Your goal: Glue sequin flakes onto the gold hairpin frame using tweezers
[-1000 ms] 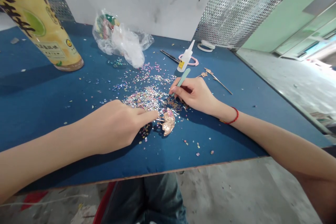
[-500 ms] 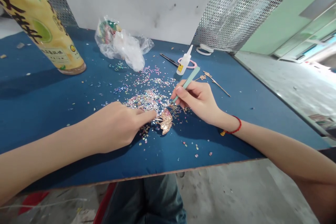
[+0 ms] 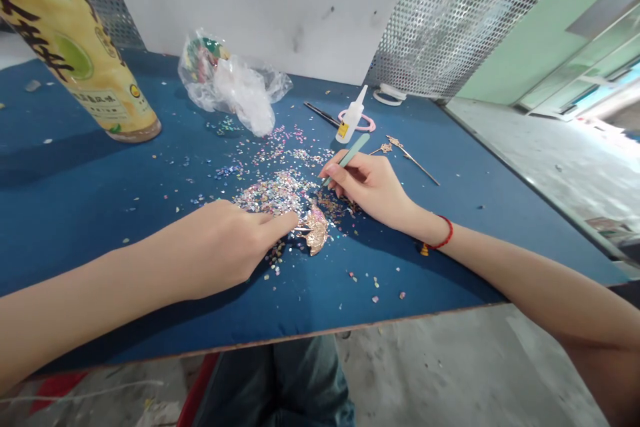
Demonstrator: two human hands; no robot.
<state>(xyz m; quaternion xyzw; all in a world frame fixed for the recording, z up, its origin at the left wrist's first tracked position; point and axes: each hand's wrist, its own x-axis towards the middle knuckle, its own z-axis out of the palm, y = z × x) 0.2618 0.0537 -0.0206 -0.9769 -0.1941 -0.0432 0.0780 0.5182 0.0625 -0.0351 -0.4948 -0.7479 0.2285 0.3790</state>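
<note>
Between thumb and fingers, my left hand [image 3: 240, 240] pinches the thin stem of a gold leaf-shaped hairpin [image 3: 317, 232]. Pinkish chips cover the upper part of its head, which is held low over the table. My right hand [image 3: 367, 180] grips mint-green tweezers [image 3: 354, 150] like a pen. Their tips point down at the right side of a pile of small iridescent chips [image 3: 280, 192], just above the hairpin head; whether they hold a chip is too small to tell.
A glue bottle [image 3: 351, 119] stands behind my right hand, beside a pink ring-shaped item [image 3: 369, 123] and a dark pen-like tool [image 3: 320, 112]. Gold hairpins [image 3: 414, 161] lie to the right. A clear plastic bag [image 3: 245, 90] and a yellow drink bottle [image 3: 85, 60] stand at the back left.
My right hand and the tweezers have shifted slightly left and up, the tweezers now lying at a lower slant. My left hand keeps the hairpin in nearly the same place.
</note>
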